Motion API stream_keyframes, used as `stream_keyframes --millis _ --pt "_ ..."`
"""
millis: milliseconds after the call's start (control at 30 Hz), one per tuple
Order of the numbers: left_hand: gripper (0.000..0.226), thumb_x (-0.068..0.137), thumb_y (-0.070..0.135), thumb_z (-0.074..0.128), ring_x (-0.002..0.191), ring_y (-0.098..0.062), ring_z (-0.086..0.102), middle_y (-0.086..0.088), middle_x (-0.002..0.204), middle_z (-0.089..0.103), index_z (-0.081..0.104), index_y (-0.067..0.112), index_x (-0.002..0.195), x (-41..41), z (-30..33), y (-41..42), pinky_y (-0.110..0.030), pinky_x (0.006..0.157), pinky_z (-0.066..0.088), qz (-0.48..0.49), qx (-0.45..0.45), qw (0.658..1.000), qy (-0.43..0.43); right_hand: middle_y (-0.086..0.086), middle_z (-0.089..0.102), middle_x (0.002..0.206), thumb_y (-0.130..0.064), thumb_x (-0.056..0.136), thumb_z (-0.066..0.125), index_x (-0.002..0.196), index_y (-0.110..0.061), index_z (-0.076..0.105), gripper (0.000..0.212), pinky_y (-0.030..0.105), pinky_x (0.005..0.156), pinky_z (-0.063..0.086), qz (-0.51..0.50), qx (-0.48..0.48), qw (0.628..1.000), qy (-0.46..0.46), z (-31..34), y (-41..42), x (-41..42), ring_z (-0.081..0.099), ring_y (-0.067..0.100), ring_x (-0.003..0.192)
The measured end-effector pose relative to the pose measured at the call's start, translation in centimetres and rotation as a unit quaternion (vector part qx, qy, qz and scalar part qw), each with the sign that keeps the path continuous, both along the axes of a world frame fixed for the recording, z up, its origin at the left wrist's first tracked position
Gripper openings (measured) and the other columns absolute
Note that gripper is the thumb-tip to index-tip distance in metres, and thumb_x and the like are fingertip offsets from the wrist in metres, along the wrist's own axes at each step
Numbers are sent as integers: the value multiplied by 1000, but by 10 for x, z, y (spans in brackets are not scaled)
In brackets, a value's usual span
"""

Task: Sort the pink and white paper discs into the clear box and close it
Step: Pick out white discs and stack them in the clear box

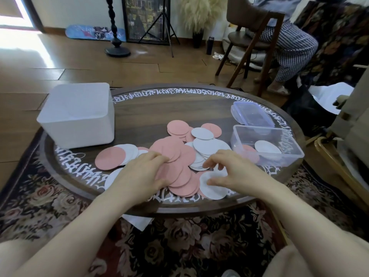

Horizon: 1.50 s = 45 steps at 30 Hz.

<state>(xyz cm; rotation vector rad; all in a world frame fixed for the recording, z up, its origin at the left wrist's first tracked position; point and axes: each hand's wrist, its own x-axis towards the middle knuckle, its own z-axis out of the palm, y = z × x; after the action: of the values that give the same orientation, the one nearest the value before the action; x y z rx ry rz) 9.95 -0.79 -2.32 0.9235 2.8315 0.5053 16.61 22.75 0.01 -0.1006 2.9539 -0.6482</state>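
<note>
Centrally, the round bench (139,108) is ringed by white lettering; bare wood is left behind the paper discs (179,152). A white bin (77,114) is placed at its left edge, the clear box (265,146) and lid (250,113) at its right. Pink discs are pressed by the left hand (142,172); a white disc (212,186) is pinched by the right hand (229,172).

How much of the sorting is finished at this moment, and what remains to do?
Barely started. Done: the clear box holds only a few pink and white discs. In hand: the left hand rests on pink discs, the right hand fingers a white disc. Left: most of the pile, and the lid lies behind the box.
</note>
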Motion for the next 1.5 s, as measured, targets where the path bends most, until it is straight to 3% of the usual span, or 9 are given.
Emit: stream_keyframes --millis 200,467,600,733,900,1000,1133,1267,1500 --pt "56 86 46 58 130 -14 35 9 141 37 42 30 137 3 -1 1 -35 103 35 -13 -42 999 6 -6 44 112 -40 65 79 119 -29 54 61 33 91 41 -16 75 995 -67 -8 4 5 45 12 103" --pt "57 85 46 60 129 -15 36 7 141 37 44 30 137 2 1 4 -37 100 39 -5 -63 998 0 -14 48 96 -29 69 78 102 -26 46 46 29 67 33 -102 16 995 -4 -17 3 17 44 8 80" --pt "52 87 49 56 127 -15 40 7 138 42 47 29 134 6 -2 10 -34 101 37 -8 -27 999 16 -5 54 81 -9 80 69 85 -23 52 23 23 61 39 -171 -135 976 0 -18 14 14 47 10 63" --pt "43 87 43 60 120 -9 46 12 125 53 56 28 126 16 -1 22 -33 101 36 -8 144 989 -40 7 51 72 7 86 59 87 -9 55 17 19 41 38 -180 -354 918 -13 -9 8 10 50 13 48" --pt "7 81 29 70 83 -5 58 12 87 66 64 26 84 23 4 36 -30 75 46 59 295 945 -126 8 57 74 5 87 59 92 -4 56 11 20 38 40 -146 -447 882 -29 -4 -12 5 57 11 45" --pt "16 80 20 70 59 -7 55 4 69 64 57 18 71 16 4 39 -27 59 43 135 348 913 -166 -7 63 90 -17 88 65 93 -19 62 5 22 56 42 -145 -284 946 52 -11 -14 -5 55 7 60" --pt "13 86 12 64 57 -23 60 -18 83 67 54 12 78 5 3 35 -37 57 51 237 426 827 -280 -4 47 136 -35 92 56 135 -23 44 46 33 89 42 -124 19 989 83 -22 -7 -24 50 16 117" --pt "13 90 7 59 60 -34 65 -21 106 62 55 2 101 -1 5 27 -43 57 57 290 455 768 -344 3 38 144 -46 93 48 143 -21 30 59 40 92 43 -132 94 987 2 -31 -6 -39 43 26 126" --pt "8 90 6 57 74 -41 69 -21 114 60 59 8 98 -4 8 18 -41 55 60 289 460 766 -345 -9 45 137 -50 87 56 133 -32 44 51 32 86 43 -94 104 990 15 -22 -15 -22 51 20 118"
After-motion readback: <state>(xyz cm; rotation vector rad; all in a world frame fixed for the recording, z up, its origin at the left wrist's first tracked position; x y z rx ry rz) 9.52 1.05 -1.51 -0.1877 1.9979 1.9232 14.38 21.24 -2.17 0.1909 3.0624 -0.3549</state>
